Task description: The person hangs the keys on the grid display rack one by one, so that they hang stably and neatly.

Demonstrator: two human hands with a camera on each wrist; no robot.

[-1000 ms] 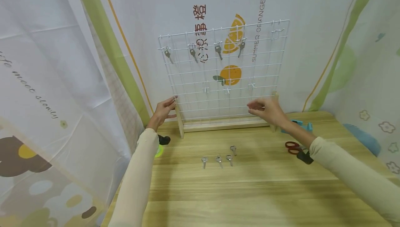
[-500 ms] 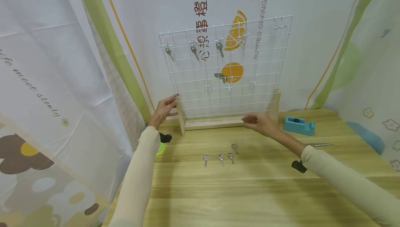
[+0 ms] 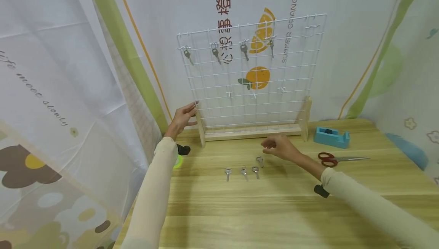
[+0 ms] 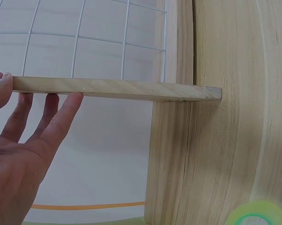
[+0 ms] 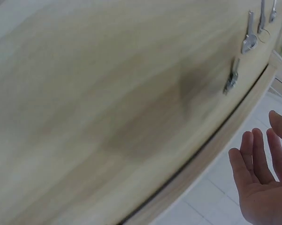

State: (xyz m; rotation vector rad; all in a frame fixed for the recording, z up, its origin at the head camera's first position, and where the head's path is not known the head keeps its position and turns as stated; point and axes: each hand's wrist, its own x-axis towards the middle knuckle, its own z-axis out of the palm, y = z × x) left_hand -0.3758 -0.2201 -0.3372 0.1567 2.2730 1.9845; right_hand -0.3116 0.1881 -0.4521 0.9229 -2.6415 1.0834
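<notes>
A white wire grid rack with wooden side posts and base stands upright at the back of the table. My left hand grips its left wooden post, fingertips against one face and thumb at the upper end. Several keys hang from hooks in the upper row. Several loose keys lie on the tabletop before the rack. Just above and right of the farthest loose key hovers my right hand, fingers loosely bent and apart from it. In the right wrist view nothing is in that hand.
Lower hooks on the grid carry no keys. A blue tape dispenser and red-handled scissors sit on the table at the right. A yellow-green ring lies by my left wrist. Printed curtains hang behind.
My right hand has come down and left from in front of the grid toward the loose keys. The left hand keeps its place on the post. The view has tilted slightly.
</notes>
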